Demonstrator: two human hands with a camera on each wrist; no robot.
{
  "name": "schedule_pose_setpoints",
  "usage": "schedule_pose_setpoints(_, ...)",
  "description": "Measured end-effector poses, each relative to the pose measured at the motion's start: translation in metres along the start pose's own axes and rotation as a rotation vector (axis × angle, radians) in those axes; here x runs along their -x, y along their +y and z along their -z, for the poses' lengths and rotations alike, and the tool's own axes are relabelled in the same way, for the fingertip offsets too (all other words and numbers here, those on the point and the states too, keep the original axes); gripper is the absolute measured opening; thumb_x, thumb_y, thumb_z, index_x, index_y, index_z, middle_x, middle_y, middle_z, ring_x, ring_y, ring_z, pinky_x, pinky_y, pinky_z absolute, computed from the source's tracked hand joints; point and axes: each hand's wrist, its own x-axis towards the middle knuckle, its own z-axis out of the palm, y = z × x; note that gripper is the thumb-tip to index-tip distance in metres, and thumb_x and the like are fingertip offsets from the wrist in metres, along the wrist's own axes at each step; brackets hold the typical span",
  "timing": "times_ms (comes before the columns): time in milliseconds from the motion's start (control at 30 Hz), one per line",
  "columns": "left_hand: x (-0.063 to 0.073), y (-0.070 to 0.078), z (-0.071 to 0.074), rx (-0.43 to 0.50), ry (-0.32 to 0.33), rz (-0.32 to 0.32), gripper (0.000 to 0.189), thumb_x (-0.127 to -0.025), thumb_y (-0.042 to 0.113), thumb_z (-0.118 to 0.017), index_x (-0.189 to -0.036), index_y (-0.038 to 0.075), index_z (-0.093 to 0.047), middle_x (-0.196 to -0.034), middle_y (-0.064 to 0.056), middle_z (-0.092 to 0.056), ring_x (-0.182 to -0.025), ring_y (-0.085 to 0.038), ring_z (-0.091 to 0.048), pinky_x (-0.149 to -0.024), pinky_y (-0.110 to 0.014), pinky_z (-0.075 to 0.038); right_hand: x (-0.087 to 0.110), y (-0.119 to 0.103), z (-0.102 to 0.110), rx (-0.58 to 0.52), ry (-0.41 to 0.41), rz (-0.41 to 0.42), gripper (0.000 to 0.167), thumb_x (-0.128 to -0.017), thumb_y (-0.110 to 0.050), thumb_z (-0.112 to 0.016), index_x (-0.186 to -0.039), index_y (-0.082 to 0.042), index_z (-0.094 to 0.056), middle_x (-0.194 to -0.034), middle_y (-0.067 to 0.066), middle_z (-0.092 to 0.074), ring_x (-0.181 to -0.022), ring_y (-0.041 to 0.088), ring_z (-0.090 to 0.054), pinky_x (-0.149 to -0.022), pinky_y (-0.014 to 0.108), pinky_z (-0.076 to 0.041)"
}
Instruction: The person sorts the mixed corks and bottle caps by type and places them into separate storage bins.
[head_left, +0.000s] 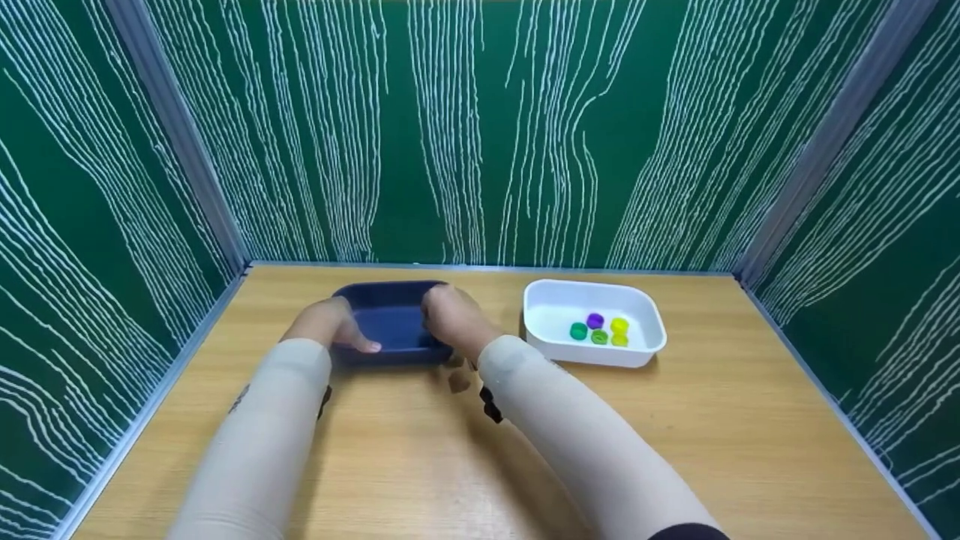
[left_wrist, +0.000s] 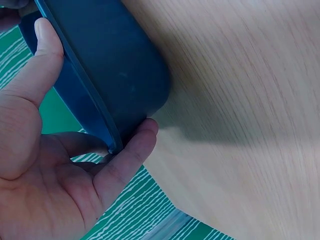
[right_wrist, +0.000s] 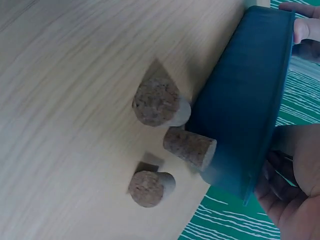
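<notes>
A dark blue plastic tub is held between both hands at the back left of the wooden table. My left hand grips its left end; in the left wrist view the thumb lies along the rim and the fingers reach around the end wall. At the opposite end my right hand grips the rim, its fingers curled in the right wrist view. Beside the tub near that hand are a large cork, a tilted cork overlapping the tub wall, and a smaller cork. In the head view they look blurred.
A white tub stands to the right, holding a purple piece, a dark green piece, a light green piece and yellow pieces. Green panels with white wavy lines border the wooden table.
</notes>
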Motion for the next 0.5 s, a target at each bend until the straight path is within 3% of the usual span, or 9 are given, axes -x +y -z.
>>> schedule_pose_setpoints(267, -0.0003, -0.0002, 0.0008, -0.001, 0.001, 0.012, 0.118, -0.091, 0.057, -0.094, -0.169, -0.011, -0.036, -0.171, -0.03, -0.05, -0.156, -0.044, -0.051, -0.138, -0.059, -0.039, -0.0046, -0.0092, -0.0041, 0.062, -0.025, 0.049, 0.016, -0.112, -0.01, -0.067, -0.105, -0.012, -0.081, -0.096, 0.003, -0.07, -0.089, 0.02, -0.065, -0.078, 0.03, -0.058)
schedule_pose_setpoints(500, -0.0003, 0.002, 0.0025, -0.005, -0.01, 0.02, 0.123, -0.091, 0.057, -0.094, -0.171, -0.012, -0.031, -0.175, -0.03, -0.045, -0.16, -0.045, -0.048, -0.139, -0.058, -0.037, -0.0073, -0.0065, -0.0103, 0.092, -0.008, 0.049, 0.023, -0.115, -0.011, -0.061, -0.1, -0.013, -0.079, -0.091, 0.001, -0.069, -0.085, 0.02, -0.062, -0.076, 0.031, -0.052)
